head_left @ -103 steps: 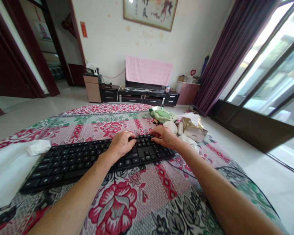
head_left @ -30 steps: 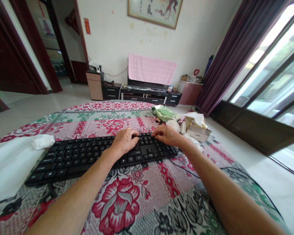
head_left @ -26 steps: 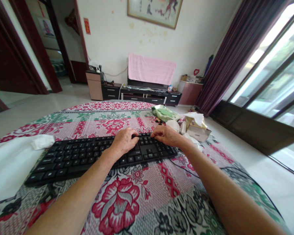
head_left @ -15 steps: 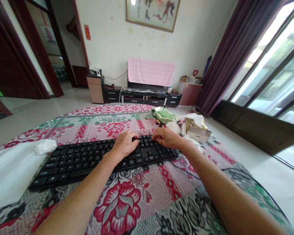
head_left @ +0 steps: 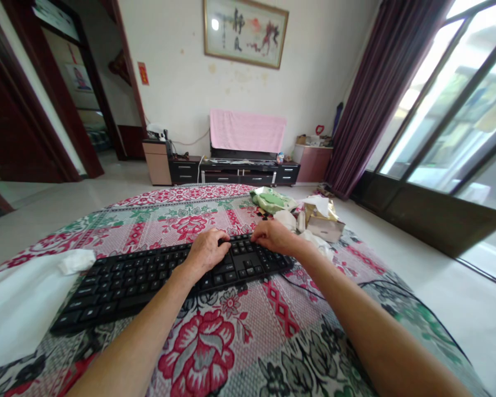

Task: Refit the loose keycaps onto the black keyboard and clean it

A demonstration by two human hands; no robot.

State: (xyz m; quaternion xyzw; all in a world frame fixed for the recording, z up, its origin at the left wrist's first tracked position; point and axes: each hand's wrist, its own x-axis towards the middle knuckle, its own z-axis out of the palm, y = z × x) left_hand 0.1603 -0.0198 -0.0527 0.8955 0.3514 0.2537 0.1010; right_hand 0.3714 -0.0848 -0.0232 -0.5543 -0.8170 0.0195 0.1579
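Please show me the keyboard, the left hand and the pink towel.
Keyboard (head_left: 149,273), head view: the main keys.
Left hand (head_left: 206,250), head view: back of the hand.
Pink towel (head_left: 248,130), head view: middle of the cloth.

Left hand (head_left: 206,249) and right hand (head_left: 275,237) are both at this black keyboard (head_left: 136,273), fingers (head_left: 258,234) curled near its far edge. White cloth (head_left: 28,309) by the left end, tissue box (head_left: 324,226) over right, all on a flowery-covered bench (head_left: 248,331).

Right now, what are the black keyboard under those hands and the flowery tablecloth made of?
The keyboard looks like hard, mostly matte plastic: its edges are stiff and its keys barely shine. The tablecloth seems like dull woven fabric, from its crisscross texture; which fibre, I can't tell.
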